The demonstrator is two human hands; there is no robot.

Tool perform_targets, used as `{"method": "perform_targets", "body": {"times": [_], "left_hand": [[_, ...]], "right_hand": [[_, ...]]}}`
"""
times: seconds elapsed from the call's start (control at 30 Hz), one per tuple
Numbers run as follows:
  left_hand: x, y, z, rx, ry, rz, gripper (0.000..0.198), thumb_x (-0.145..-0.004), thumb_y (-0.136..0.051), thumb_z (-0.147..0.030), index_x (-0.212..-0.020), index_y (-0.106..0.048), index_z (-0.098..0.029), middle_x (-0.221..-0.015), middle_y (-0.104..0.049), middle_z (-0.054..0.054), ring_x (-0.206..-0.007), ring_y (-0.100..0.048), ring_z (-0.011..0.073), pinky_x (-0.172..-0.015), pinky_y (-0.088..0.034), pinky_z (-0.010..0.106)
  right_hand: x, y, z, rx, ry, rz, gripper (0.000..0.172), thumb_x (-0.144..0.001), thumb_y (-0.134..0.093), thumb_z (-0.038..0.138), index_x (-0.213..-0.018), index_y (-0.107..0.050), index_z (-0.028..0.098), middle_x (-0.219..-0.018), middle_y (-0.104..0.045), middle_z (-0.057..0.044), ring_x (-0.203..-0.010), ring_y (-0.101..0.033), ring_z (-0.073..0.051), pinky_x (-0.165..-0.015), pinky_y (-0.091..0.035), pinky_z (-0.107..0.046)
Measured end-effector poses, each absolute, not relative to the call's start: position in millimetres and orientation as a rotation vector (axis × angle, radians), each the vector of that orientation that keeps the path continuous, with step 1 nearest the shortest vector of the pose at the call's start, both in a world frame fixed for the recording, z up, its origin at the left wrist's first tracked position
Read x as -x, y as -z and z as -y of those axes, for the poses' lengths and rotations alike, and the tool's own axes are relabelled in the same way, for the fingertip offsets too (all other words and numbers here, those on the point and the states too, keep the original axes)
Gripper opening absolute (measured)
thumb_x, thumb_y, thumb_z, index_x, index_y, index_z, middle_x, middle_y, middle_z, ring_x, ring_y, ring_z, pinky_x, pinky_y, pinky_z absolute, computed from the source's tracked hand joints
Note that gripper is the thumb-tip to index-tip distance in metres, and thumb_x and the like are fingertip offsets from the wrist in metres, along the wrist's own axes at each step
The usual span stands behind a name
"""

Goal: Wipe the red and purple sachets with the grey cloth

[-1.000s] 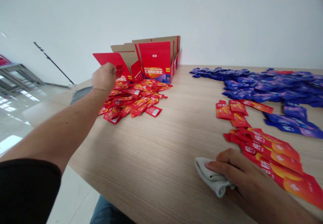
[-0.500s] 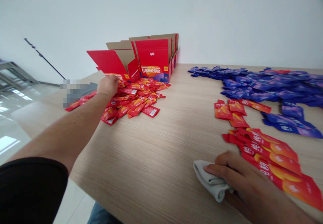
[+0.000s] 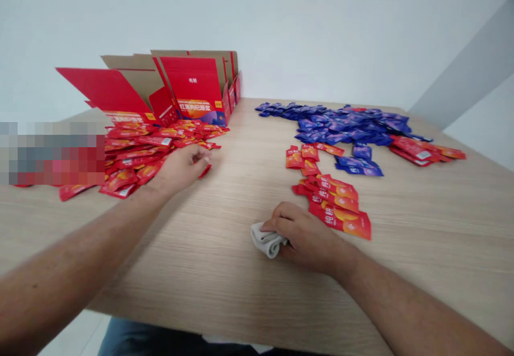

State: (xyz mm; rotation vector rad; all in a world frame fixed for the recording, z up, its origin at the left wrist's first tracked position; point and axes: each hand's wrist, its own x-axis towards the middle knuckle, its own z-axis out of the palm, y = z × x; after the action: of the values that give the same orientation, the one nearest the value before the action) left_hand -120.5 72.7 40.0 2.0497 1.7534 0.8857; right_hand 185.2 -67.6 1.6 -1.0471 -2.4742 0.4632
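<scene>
My left hand (image 3: 185, 166) is over the right edge of a heap of red pouches (image 3: 136, 152), fingers loosely bent with a gap at the thumb. Nothing shows between them. One red pouch (image 3: 205, 172) peeks out just below the fingertips; whether they touch it is unclear. On the table's near middle, my right hand (image 3: 299, 234) is closed around a folded, light grey cloth (image 3: 266, 240) pressed to the wood. Beside that hand lies an overlapping row of red pouches (image 3: 341, 206), with a few smaller ones (image 3: 303, 158) behind.
Open red cartons (image 3: 190, 85) stand against the wall behind the heap, flaps raised. A broad pile of blue pouches (image 3: 341, 123) covers the back right, with more red pouches (image 3: 421, 151) at its right end. The wooden table (image 3: 225, 281) has its near edge at my lap.
My left hand has come back from the carton's front toward the heap's right edge. My right hand still holds the cloth on the table. The view has swung right.
</scene>
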Motion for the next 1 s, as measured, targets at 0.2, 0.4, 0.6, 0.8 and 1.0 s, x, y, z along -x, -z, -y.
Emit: {"method": "perform_targets", "body": {"times": [0.2, 0.4, 0.6, 0.8, 1.0], "left_hand": [[21, -14, -41, -2.129, -0.660, -1.270, 0.019, -0.083, -0.067, -0.029, -0.098, -0.075, -0.022, -0.089, -0.076, 0.003, -0.082, -0.068, 0.0198, -0.076, -0.050, 0.029], [-51, -17, -44, -2.370, -0.353, -1.168, 0.032, -0.087, -0.062, -0.026, -0.116, -0.074, -0.019, -0.103, -0.077, 0.005, -0.089, -0.070, 0.0189, -0.083, -0.054, 0.029], [-86, 0, -64, -2.516, -0.210, -1.153, 0.031, -0.085, -0.067, -0.038, -0.108, -0.075, -0.019, -0.097, -0.076, 0.007, -0.088, -0.070, 0.0222, -0.077, -0.053, 0.030], [-92, 1, -65, -2.624, -0.169, -1.168, 0.030, -0.077, -0.074, -0.045, -0.095, -0.074, -0.020, -0.093, -0.074, 0.008, -0.088, -0.068, 0.0247, -0.074, -0.051, 0.032], [-93, 2, -64, -2.457, -0.213, -1.170, 0.011, -0.076, -0.072, -0.030, -0.080, -0.074, -0.020, -0.077, -0.072, 0.002, -0.073, -0.063, 0.0182, -0.067, -0.046, 0.028]], "right_hand": [[-182, -6, 66, 1.050, -0.481, 2.537, 0.036, -0.082, -0.073, 0.014, -0.117, -0.074, 0.020, -0.109, -0.067, -0.008, -0.097, -0.063, -0.019, -0.084, -0.052, -0.030], [-178, -4, 65, 1.033, -0.452, 2.626, 0.035, -0.084, -0.073, 0.016, -0.120, -0.075, 0.019, -0.112, -0.068, -0.010, -0.105, -0.064, -0.023, -0.092, -0.052, -0.034], [-177, -3, 63, 0.991, -0.443, 2.617, 0.033, -0.084, -0.075, 0.017, -0.117, -0.076, 0.018, -0.112, -0.068, -0.010, -0.107, -0.064, -0.023, -0.096, -0.052, -0.034], [-177, -2, 63, 0.990, -0.389, 2.623, 0.029, -0.087, -0.074, 0.019, -0.116, -0.076, 0.018, -0.111, -0.068, -0.010, -0.105, -0.065, -0.023, -0.093, -0.052, -0.034], [-177, -1, 62, 0.963, -0.354, 2.635, 0.029, -0.087, -0.073, 0.019, -0.116, -0.076, 0.019, -0.111, -0.068, -0.010, -0.105, -0.065, -0.024, -0.090, -0.053, -0.035]]}}
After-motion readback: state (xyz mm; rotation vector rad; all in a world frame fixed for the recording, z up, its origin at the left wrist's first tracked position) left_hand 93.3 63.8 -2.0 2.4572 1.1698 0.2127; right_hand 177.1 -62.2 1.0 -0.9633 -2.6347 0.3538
